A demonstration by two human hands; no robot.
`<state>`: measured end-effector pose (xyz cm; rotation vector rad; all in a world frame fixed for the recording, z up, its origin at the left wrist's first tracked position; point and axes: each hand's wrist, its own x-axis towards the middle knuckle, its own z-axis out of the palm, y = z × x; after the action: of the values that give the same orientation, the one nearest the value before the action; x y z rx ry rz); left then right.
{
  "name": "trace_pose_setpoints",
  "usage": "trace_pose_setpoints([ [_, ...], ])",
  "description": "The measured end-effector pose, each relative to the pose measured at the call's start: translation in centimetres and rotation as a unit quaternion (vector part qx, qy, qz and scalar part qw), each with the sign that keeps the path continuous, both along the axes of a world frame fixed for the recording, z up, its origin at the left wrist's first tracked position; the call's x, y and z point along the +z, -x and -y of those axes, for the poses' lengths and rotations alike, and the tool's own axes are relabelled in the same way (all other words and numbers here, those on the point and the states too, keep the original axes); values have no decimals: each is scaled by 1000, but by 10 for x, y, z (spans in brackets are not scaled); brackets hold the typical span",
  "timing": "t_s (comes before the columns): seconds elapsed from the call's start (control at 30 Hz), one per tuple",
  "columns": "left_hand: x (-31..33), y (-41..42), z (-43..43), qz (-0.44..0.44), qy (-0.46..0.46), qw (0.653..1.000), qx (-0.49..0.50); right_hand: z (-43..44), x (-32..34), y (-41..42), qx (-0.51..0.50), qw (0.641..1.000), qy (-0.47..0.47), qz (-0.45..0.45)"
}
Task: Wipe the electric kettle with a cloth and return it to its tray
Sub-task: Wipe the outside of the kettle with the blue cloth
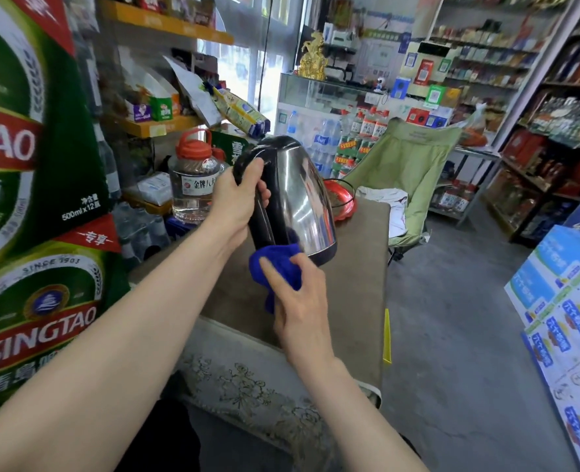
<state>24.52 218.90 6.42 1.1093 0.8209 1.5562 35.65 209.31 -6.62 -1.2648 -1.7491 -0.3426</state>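
Note:
A steel electric kettle point(298, 195) with a black lid and handle is held tilted above the brown table point(349, 294). My left hand point(237, 202) grips its black handle. My right hand point(298, 301) holds a bunched blue cloth point(278, 267) pressed against the kettle's lower side near the base. Behind the kettle, at the table's far end, lies a red tray point(344, 206), partly hidden by the kettle.
Green beer cartons point(33, 199) are stacked on the left. A clear jar with a red cap point(195, 175) stands left of the kettle. A green folding chair point(407, 175) sits beyond the table. Blue-and-white boxes point(567, 318) line the right, with shop shelves behind.

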Motion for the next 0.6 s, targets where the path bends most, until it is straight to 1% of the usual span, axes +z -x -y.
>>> trace_pose_setpoints([
  [0.03,0,1,0,1,-1,1000,2,-2,-7,-3,9,1000,3,20],
  [0.07,-1,4,0,0,-3,1000,5,-2,-17,-10,12,1000,7,22],
  [0.1,0,6,-1,2,-5,1000,9,0,-26,-17,9,1000,7,1],
  [0.17,0,13,-3,14,-3,1000,19,4,-33,-29,-31,996,0,-87],
  [0.23,0,15,-3,24,1,999,23,4,-19,-27,-67,984,-20,-165],
  [0.27,-1,13,-2,26,-3,999,21,1,-7,-21,-69,982,-38,-174],
  [0.3,-3,9,1,30,-8,999,17,-5,6,-14,-61,983,-52,-165],
  [0.33,-4,4,6,40,-10,999,9,-12,19,-8,-58,987,-60,-138],
  [0.4,-2,-7,16,77,-6,997,-12,-24,35,0,-92,991,-62,-78],
  [0.43,1,-10,20,97,-2,995,-21,-29,40,1,-114,989,-62,-71],
  [0.53,10,-12,27,123,-4,992,-30,-34,57,-6,-124,981,-87,-121],
  [0.6,15,-8,29,119,-13,992,-33,-36,71,-13,-101,972,-97,-190],
])
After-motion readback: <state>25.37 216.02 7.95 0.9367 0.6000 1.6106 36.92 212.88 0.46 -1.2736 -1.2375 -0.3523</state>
